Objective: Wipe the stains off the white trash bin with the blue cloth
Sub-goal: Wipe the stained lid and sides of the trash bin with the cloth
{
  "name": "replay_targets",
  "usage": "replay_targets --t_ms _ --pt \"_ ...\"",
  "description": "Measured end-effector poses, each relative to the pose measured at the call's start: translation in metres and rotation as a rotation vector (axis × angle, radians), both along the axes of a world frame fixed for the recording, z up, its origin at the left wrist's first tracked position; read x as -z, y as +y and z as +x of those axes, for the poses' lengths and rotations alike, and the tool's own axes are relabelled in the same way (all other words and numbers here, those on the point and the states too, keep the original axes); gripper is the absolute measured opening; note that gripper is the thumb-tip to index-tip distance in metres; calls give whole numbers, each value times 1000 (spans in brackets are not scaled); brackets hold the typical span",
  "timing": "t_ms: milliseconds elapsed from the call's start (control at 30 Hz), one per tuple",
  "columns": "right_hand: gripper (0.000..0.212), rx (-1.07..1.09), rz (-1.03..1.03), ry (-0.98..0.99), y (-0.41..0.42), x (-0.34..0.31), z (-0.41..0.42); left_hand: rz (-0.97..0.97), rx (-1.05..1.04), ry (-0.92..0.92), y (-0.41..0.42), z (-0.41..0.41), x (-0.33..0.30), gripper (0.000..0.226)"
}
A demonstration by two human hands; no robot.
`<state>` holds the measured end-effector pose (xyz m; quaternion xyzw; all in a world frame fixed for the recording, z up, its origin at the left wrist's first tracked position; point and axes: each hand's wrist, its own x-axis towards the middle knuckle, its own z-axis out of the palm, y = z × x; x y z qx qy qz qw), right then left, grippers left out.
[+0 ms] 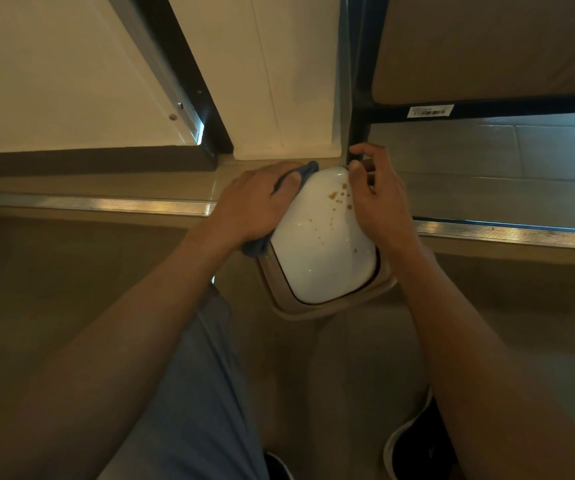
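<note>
White trash bin: stands on the floor at the centre of the frame, seen from above. Glossy white domed lid inside a beige rim. Far end lies close to a raised step edged with a ribbed metal strip.

Stains: brown specks and blotches on the lid, densest at its upper right, thinner toward the middle and right edge.

Blue cloth: bunched against the left side of the lid. One end shows above the left hand at the lid's top left corner; another fold shows below the hand, by the rim.

Left hand: left of centre, laid over the cloth and pressing it to the lid's left edge. Fingers curled over the cloth and holding it.

Right hand: right of centre, along the lid's right edge. Thumb rests on the lid beside the stains; fingers bent round the far right corner of the bin, narrow, gripping it.

Surroundings: cream panel at upper centre; black frame with a barcode label at upper right; grey trouser leg at lower centre; dark shoe with a white sole at lower right.
</note>
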<state>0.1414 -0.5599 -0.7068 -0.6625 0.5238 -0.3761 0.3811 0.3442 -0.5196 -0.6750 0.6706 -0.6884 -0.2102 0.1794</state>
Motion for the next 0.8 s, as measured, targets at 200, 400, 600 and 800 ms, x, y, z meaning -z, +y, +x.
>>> replay_targets --t_ms 200,400,600,800 --pt "29 -1 1 -34 -1 0 -2 -82 -17 -264 -12 -45 -6 43" --pt "31 7 -12 -26 0 2 0 -147 204 -101 23 0 1 50" --pt "31 3 7 -11 0 4 0 171 27 -117 -23 -17 -13 45" --pt "32 -2 -8 -22 -1 2 -4 6 242 -229 -12 -38 -11 49"
